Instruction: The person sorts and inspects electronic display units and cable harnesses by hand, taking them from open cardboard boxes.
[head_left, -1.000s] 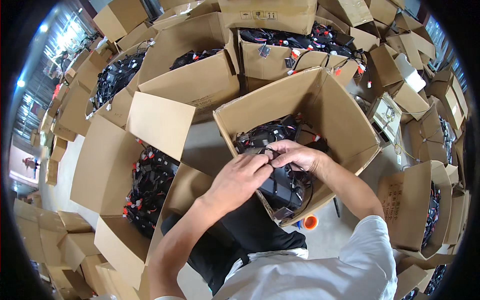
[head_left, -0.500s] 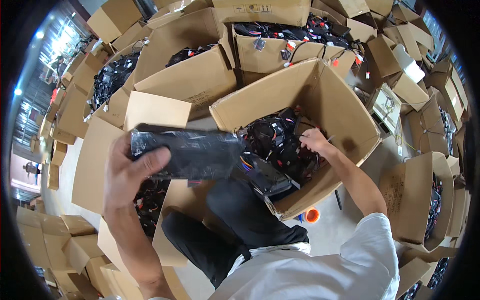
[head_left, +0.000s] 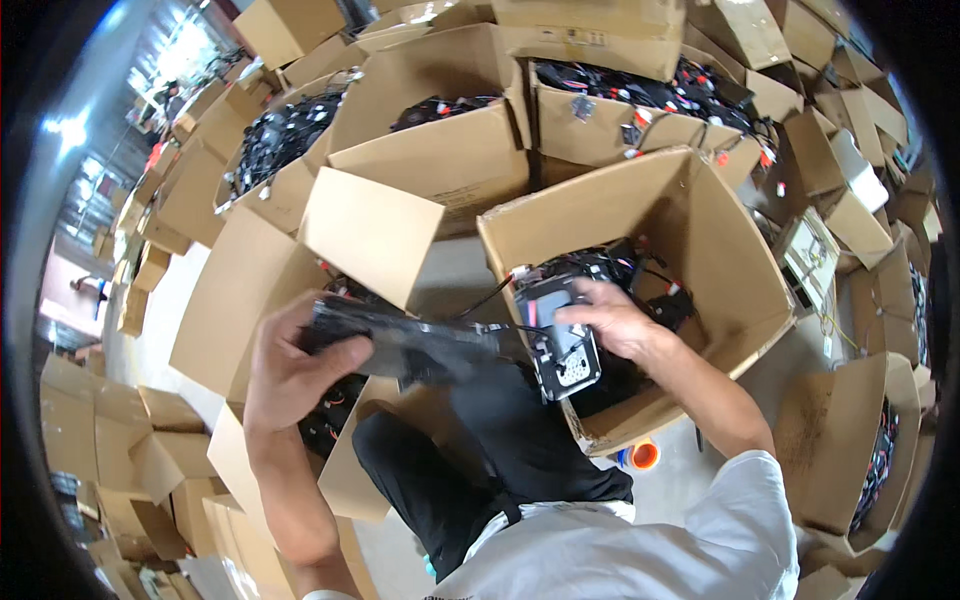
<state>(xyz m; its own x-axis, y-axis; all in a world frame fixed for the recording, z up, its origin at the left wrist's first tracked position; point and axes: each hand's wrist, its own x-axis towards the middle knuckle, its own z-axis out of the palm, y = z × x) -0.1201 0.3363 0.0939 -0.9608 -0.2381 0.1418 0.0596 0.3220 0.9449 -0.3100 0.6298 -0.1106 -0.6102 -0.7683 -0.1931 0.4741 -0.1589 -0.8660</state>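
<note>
Up from the lower edge, the left forearm rises steeply and the left hand (head_left: 295,370) is clenched around the near end of a long black plastic-wrapped bundle (head_left: 410,340), thumb on top, fingers curled beneath it and out of sight. The bundle runs level from that hand toward the right hand (head_left: 612,318). The right arm comes in from the white sleeve (head_left: 720,520), bent at the elbow, and its hand lies palm down with fingers spread over a flat black and grey device (head_left: 560,345), pressing on its upper face; whether the fingers hook under its far edge cannot be told. The device sits at the near wall of the open cardboard box (head_left: 700,230), tilted over the rim, just beside the bundle's far end. Beyond the right hand, black cables (head_left: 640,275) fill the box bottom, tangled and hard to separate. Below the left hand, another carton's contents (head_left: 330,425) are mostly hidden by the wrist.
</note>
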